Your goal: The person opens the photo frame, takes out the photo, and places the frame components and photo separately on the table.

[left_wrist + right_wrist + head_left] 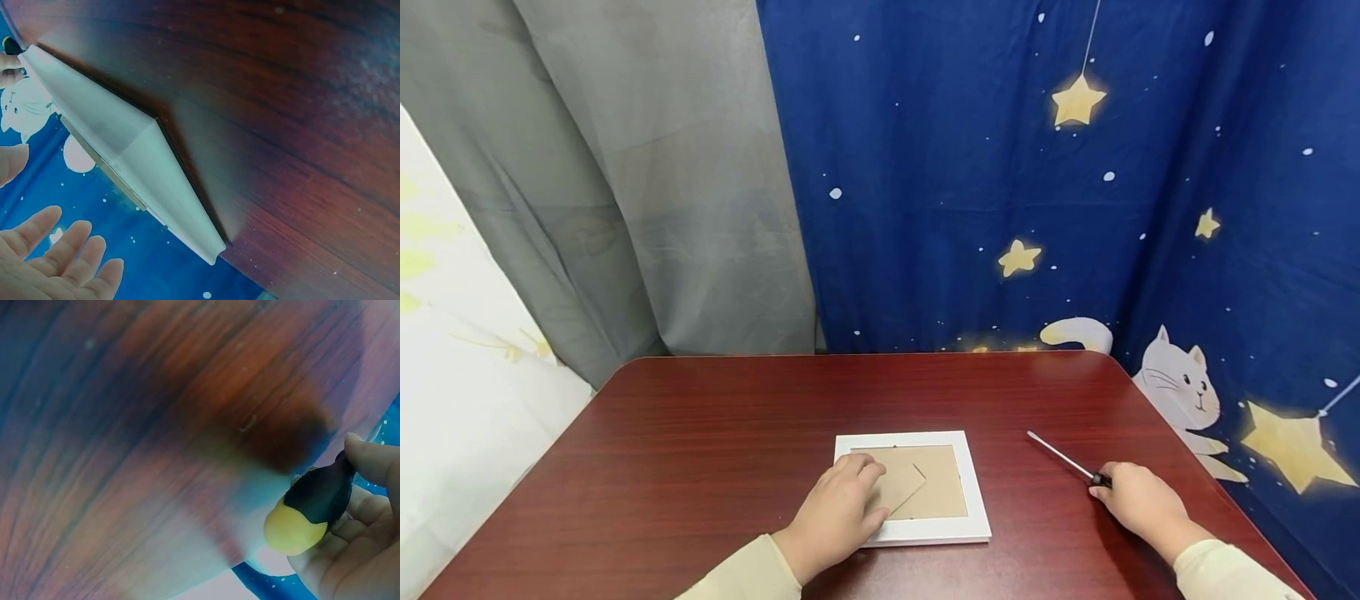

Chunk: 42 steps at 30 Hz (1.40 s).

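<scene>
A white picture frame lies face down on the table, its tan backing board facing up with a cut flap line in it. Over the left side of the frame is my left hand. In the left wrist view its fingers are spread and loosely bent, apart from the frame edge, with nothing held. To the right, my right hand grips a screwdriver by its handle. The handle is black with a yellow end. The metal shaft points away to the left.
A dark red wooden table with rounded far corners carries these things. Behind it hang a grey curtain and a blue curtain with stars and a white cat. White fabric hangs at the left.
</scene>
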Each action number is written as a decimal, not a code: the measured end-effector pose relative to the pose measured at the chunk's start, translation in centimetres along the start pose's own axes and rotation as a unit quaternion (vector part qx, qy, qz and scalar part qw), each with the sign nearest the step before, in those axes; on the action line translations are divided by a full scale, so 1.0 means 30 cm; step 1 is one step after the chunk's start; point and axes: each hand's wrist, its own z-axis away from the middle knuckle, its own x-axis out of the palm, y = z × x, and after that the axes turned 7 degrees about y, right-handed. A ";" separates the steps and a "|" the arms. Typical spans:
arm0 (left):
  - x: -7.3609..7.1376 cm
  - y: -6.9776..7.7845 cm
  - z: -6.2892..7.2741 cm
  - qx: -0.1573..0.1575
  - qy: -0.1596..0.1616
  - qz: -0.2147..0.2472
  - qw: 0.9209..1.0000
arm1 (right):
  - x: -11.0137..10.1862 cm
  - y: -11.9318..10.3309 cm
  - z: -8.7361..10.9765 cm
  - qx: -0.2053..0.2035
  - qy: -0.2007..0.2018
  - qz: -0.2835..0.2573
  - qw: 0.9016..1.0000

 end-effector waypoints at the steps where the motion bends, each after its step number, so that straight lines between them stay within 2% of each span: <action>1: 0.000 -0.001 0.002 -0.001 0.000 0.001 1.000 | 0.001 0.002 0.001 0.001 -0.001 0.001 1.000; 23: -0.003 -0.012 0.015 -0.009 0.011 0.004 1.000 | 0.006 0.030 -0.003 0.010 -0.003 0.009 1.000; 30: -0.011 -0.017 0.012 -0.009 0.010 0.003 1.000 | 0.011 0.034 -0.007 0.012 -0.019 0.019 1.000; 42: -0.025 -0.040 0.006 -0.023 0.003 0.007 1.000 | -0.016 -0.005 -0.022 0.006 -0.020 0.040 0.999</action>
